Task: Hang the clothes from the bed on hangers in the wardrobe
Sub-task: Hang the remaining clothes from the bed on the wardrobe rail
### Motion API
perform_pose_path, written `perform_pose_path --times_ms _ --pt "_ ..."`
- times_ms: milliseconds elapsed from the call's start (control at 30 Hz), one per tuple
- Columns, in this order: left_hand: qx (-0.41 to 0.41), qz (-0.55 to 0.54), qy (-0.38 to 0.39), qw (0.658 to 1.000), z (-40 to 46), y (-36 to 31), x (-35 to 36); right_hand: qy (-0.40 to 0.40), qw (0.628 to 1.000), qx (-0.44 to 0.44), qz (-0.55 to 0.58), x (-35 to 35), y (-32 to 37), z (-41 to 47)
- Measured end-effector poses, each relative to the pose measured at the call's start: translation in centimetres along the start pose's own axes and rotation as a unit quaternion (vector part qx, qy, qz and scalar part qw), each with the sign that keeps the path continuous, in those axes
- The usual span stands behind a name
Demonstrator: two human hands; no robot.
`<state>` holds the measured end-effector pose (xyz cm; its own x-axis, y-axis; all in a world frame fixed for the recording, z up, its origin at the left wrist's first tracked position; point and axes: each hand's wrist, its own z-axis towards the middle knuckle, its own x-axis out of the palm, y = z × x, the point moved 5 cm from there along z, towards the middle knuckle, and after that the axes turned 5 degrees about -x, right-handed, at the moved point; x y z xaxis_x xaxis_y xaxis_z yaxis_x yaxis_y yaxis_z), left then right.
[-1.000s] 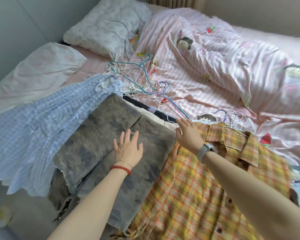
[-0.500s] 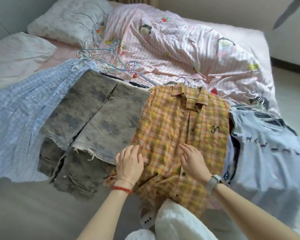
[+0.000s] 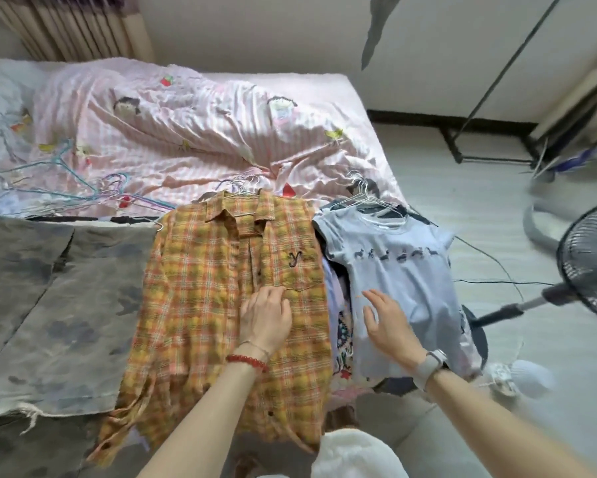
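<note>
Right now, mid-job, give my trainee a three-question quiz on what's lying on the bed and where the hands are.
1. True or false: the left hand rests on the plaid shirt.
2. Which garment does the right hand touch? A) camo shorts B) light blue T-shirt C) pink striped duvet
3. Fill in: the wire hangers at the T-shirt's neck lie toward the ____ of the bed, away from the person.

Key: 1 true; 2 B; 3 far side
</note>
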<state>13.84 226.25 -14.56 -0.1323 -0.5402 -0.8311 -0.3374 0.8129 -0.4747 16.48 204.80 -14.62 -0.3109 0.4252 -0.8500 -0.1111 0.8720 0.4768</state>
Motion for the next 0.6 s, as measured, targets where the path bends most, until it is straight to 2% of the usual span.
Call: perform_pose_path --times_ms 200,333,500,600 --pt "0.044 0.02 0.025 0.999 8.6 -9.7 4.0 -0.019 1.0 0.022 0.005 -5.2 -9.5 6.9" --pt "0.009 0.031 0.039 0.999 16.7 -14.9 7.0 -0.016 1.0 0.021 0.007 -8.2 -16.1 15.2" --pt "-0.034 0.047 0.058 0.997 24.9 -19.0 11.3 0.037 0.999 0.036 -0.01 -9.1 -23.0 24.1" --pt "-0.038 0.102 0.063 0.992 27.3 -20.0 13.1 0.076 0.996 0.054 -0.017 -8.4 -26.3 27.9"
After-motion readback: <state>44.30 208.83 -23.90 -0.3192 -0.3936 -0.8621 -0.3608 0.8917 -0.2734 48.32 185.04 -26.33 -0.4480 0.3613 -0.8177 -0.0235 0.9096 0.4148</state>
